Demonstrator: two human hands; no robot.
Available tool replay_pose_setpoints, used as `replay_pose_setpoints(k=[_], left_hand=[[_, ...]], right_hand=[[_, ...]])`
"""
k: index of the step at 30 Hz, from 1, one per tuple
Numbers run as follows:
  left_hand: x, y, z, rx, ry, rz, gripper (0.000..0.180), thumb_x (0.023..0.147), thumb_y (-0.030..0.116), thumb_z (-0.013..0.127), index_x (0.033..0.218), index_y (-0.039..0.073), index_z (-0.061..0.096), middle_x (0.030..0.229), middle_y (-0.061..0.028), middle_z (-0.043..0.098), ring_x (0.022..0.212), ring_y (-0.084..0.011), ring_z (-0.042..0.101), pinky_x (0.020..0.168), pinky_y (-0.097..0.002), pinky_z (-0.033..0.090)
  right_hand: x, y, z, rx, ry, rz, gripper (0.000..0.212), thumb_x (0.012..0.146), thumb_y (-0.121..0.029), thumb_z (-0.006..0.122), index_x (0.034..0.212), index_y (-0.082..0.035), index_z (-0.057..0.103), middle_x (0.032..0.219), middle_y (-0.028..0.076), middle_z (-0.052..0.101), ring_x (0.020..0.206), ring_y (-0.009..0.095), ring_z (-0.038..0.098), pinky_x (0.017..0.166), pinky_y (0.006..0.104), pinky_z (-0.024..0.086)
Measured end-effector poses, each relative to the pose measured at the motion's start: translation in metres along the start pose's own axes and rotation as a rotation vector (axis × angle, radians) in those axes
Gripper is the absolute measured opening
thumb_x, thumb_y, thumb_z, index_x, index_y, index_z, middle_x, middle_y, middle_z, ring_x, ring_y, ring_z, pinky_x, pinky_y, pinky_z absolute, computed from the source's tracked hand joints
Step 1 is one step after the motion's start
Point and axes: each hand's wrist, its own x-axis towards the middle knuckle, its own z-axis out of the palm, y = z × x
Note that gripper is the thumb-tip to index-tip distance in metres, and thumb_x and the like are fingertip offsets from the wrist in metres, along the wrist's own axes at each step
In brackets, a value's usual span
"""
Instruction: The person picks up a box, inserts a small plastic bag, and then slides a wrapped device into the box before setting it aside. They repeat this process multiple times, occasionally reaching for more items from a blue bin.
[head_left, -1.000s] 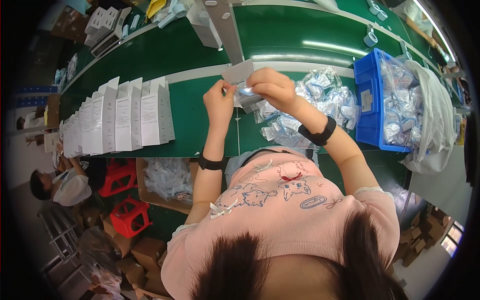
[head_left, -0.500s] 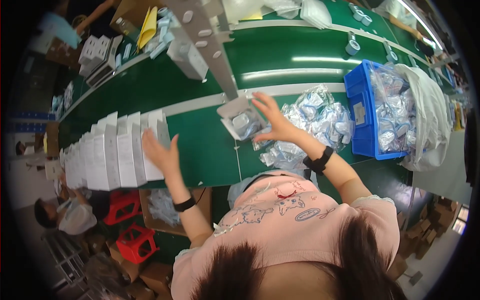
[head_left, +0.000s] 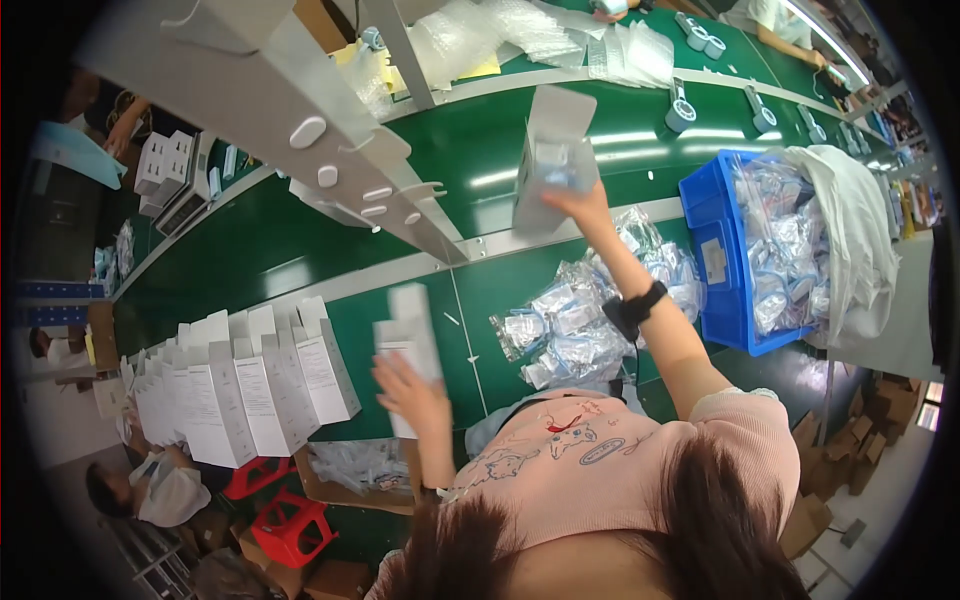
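My right hand (head_left: 583,208) grips an open white box (head_left: 530,205) at its side, held over the far green surface with its flap standing up. Something pale blue and clear shows inside it, too blurred to name. At my left hand (head_left: 412,395) is a second white box (head_left: 408,335), upright and smeared by motion, with my fingers against its near side. A row of white boxes (head_left: 230,400) with raised flaps stands to its left. To the right lies a heap of clear-bagged white and light-blue items (head_left: 575,320).
A blue bin (head_left: 712,310) full of similar bags stands at the right, partly under white cloth (head_left: 850,240). A slotted metal post (head_left: 330,140) slants across the far left. Bubble wrap (head_left: 630,55) and light-blue handheld devices (head_left: 681,112) lie beyond. A red stool (head_left: 295,525) stands lower left.
My right hand has lifted the filled box from the near table and carried it away from me. My left hand has brought another white box rightward from the row.
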Motion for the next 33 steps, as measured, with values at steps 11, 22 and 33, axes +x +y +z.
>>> replay_pose_setpoints(k=[11, 22, 33], left_hand=[[0.033, 0.01, 0.022, -0.398, -0.049, 0.17, 0.091, 0.065, 0.03, 0.072, 0.133, 0.003, 0.019, 0.131, -0.0256, 0.026, 0.12, -0.0392, 0.029, 0.096, -0.0435, 0.029], [0.025, 0.046, 0.036, -0.276, -0.017, 0.098, 0.082, 0.067, 0.028, 0.065, 0.131, 0.0, 0.021, 0.127, -0.024, 0.032, 0.111, -0.0394, 0.041, 0.085, -0.0427, 0.041], [0.018, 0.041, 0.039, -0.355, 0.098, 0.111, 0.079, 0.068, 0.032, 0.063, 0.13, 0.003, 0.023, 0.125, -0.0205, 0.036, 0.108, -0.0377, 0.045, 0.084, -0.0431, 0.041]], right_hand=[[0.066, 0.054, 0.008, -0.335, 0.072, -0.254, 0.087, 0.06, -0.019, 0.076, 0.13, -0.002, 0.026, 0.128, 0.02, 0.033, 0.121, 0.034, 0.031, 0.098, 0.04, 0.029], [-0.195, 0.028, -0.114, -0.972, -0.162, -0.26, 0.045, 0.07, -0.012, 0.058, 0.114, -0.01, 0.049, 0.126, 0.012, 0.04, 0.122, 0.036, 0.028, 0.101, 0.0474, 0.021], [-0.234, 0.049, -0.119, -1.167, -0.163, -0.167, 0.043, 0.074, -0.023, 0.054, 0.116, -0.015, 0.048, 0.131, 0.006, 0.038, 0.123, 0.026, 0.031, 0.101, 0.0495, 0.017]])
